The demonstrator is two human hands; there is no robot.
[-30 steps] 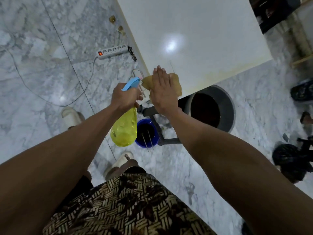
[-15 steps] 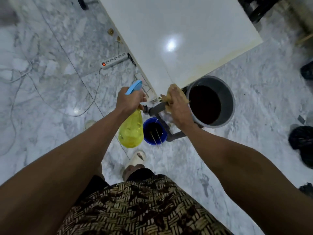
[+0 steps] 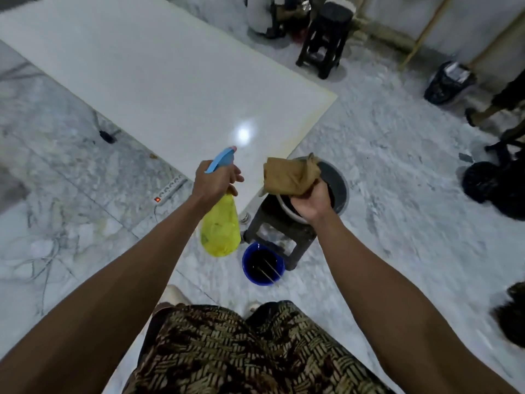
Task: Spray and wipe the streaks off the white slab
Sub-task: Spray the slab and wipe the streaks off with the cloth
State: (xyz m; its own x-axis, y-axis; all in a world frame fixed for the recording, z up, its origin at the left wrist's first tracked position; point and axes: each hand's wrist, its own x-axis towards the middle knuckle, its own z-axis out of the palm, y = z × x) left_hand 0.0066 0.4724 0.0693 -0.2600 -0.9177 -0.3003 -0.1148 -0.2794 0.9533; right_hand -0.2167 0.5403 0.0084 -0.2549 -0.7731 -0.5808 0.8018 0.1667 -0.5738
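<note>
Over the near corner of the slab: both hands held up, off the surface.
Left hand (image 3: 215, 182): fingers curled round neck of the yellow plastic spray bottle (image 3: 220, 228) w/ light-blue trigger head (image 3: 222, 160); nozzle aims toward slab, bottle body hangs below the fist.
Right hand (image 3: 308, 199): clenched on the tan-brown crumpled cloth (image 3: 289, 176); cloth bunches up above the knuckles, clear of the slab.
Task item: large white glossy rectangular slab (image 3: 159, 75), runs from upper left to its near corner just ahead of the hands; bright light glare on it (image 3: 243, 134) near the nozzle; faint yellowish tint along right edge (image 3: 318, 120). Streaks: can't tell from here.
Under slab corner: dark plastic stool (image 3: 279, 226) as support, approx below right hand.
Beside stool: grey round bucket (image 3: 339, 183), dark inside, partly hidden by cloth & hand.
Floor front: small blue round tub (image 3: 262, 264) w/ dark liquid & thin sticks in it, touching stool leg.
Floor left: white power strip (image 3: 170, 189), red switch lit, near slab's left edge.
Floor: grey-veined white marble tiles (image 3: 56, 223).
Far right: black stool (image 3: 326, 35) beyond slab; dark bags (image 3: 449, 81), blurred.
Bottom: brown patterned woven-print shorts (image 3: 241, 351) of the person.
</note>
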